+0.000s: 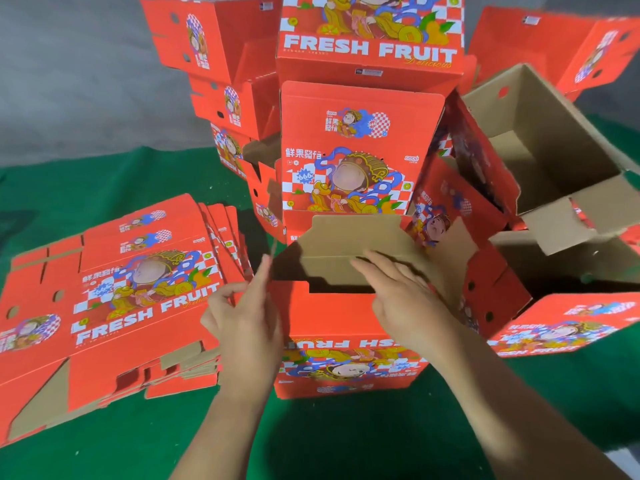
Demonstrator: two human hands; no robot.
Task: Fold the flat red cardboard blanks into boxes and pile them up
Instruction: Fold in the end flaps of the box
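A half-formed red box (346, 327) stands in front of me on the green cloth, its brown inner flap (349, 237) folded over the opening. My right hand (401, 296) lies with straight fingers on that flap. My left hand (246, 317) is at the box's left top edge, with the thumb and fingers around the left side flap. To the left lies a stack of flat red blanks (114, 299) printed FRESH FRUIT. Behind stands a pile of folded boxes (360, 150).
More folded red boxes lean at the back left (207, 64) and back right (554, 39). Open boxes showing brown insides sit at the right (540, 147). Another red box lies on its side at the right front (568, 327). Green cloth (138, 445) covers the work surface.
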